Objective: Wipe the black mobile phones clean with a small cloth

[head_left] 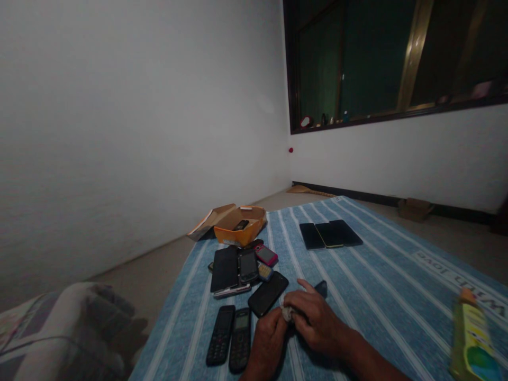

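Note:
My left hand [270, 338] is closed, its thumb and fingers meeting my right hand [314, 317] low in the middle of the head view. Between them is a small pale crumpled cloth [288, 313], pinched by both hands. One finger of my right hand sticks up. Past its knuckles shows the end of a dark phone-like thing [321, 289]; the rest is hidden, and I cannot tell whether it is held. Just beyond my left hand lies a black smartphone [268, 294]. Two black keypad phones, one [220, 335] beside the other [240, 339], lie to its left.
Further back are a stacked black tablet-like slab [225, 269], a dark phone [248, 265], a pink phone [266, 255] and an open orange box [240, 233]. Several dark flat devices [331, 234] lie at back right. A yellow bottle [473, 338] stands near right on the striped blue cloth [397, 296].

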A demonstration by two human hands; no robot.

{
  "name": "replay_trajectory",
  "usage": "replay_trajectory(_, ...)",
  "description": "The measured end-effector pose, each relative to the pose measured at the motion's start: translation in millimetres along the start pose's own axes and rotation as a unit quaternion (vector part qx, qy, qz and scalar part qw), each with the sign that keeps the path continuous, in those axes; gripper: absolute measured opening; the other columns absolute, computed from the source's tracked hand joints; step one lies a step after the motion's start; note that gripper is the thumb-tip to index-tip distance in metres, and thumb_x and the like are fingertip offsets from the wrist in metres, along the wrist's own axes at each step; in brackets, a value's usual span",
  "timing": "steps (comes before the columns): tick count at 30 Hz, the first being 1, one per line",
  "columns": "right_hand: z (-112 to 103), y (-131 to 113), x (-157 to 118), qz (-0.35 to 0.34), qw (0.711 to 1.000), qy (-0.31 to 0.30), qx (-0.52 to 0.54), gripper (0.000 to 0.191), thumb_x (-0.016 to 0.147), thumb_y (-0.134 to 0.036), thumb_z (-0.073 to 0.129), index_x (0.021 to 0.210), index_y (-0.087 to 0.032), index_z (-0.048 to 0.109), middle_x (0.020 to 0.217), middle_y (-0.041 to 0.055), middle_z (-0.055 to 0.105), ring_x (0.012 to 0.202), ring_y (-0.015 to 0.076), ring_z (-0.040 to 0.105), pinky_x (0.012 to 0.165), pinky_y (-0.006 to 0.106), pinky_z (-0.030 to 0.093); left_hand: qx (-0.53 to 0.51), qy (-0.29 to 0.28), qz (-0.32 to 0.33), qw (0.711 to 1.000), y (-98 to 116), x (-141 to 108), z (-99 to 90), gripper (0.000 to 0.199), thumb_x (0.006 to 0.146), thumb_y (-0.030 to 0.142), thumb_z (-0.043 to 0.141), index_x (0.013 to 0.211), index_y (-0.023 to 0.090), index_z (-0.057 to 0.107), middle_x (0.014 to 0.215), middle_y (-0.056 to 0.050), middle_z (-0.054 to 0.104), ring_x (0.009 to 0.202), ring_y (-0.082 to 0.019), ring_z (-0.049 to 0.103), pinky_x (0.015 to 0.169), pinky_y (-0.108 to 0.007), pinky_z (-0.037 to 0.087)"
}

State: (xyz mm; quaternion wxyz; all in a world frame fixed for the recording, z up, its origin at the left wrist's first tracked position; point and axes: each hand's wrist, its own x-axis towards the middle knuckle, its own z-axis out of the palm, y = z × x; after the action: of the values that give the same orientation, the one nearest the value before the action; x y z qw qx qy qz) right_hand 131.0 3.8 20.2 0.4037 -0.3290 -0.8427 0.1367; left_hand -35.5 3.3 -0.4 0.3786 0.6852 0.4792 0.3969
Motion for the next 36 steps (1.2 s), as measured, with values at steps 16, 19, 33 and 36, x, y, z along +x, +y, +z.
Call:
replay_trajectory(16, 3, -5, -1, 0.025, 0.999, 0.001, -0.042, 0.032, 0.071, -0.003, 0.042, 0.094, -0.022, 0.052, 0.090, 0.0021, 0.065, 0.087, 0.0179, 0.061, 0.114, 0.056, 0.016, -0.017, -0.015, 0.008, 1.000, 2, -1, 2.0, 0.041, 0.089, 0.050, 0.042, 0.070, 0.018, 0.060, 0.073, -0.005, 0.064, 0.071, -0.019, 0.054, 0.069, -0.028, 0.044)
replay_trajectory(19, 5, -3, -3, 0.020, 0.998, 0.010, -0.056, 0.030, 0.072, -0.003, 0.043, 0.095, -0.022, 0.051, 0.090, 0.0020, 0.064, 0.086, 0.0179, 0.060, 0.113, 0.056, 0.016, -0.010, -0.016, 0.003, 1.000, 2, -1, 2.1, 0.041, 0.090, 0.049, 0.041, 0.069, 0.018, 0.058, 0.072, -0.004, 0.062, 0.070, -0.018, 0.053, 0.069, -0.028, 0.043)
replay_trajectory(33, -16, 21, -11, 0.025, 0.990, 0.039, -0.136, 0.028, 0.071, 0.000, 0.041, 0.088, -0.022, 0.048, 0.080, -0.0017, 0.056, 0.081, 0.0163, 0.057, 0.112, 0.056, 0.020, 0.006, -0.009, -0.001, 1.000, 6, -3, 3.6, 0.051, 0.091, 0.060, 0.040, 0.067, 0.020, 0.058, 0.068, -0.002, 0.059, 0.067, -0.017, 0.050, 0.067, -0.027, 0.043)
replay_trajectory(36, -24, 29, -13, 0.046, 0.986, 0.057, -0.147, 0.028, 0.070, -0.001, 0.041, 0.087, -0.022, 0.049, 0.079, -0.0014, 0.056, 0.079, 0.0167, 0.057, 0.112, 0.057, 0.021, 0.005, -0.011, -0.007, 1.000, 6, -3, 3.2, 0.052, 0.090, 0.062, 0.039, 0.065, 0.020, 0.055, 0.066, -0.001, 0.055, 0.065, -0.016, 0.047, 0.065, -0.026, 0.041)
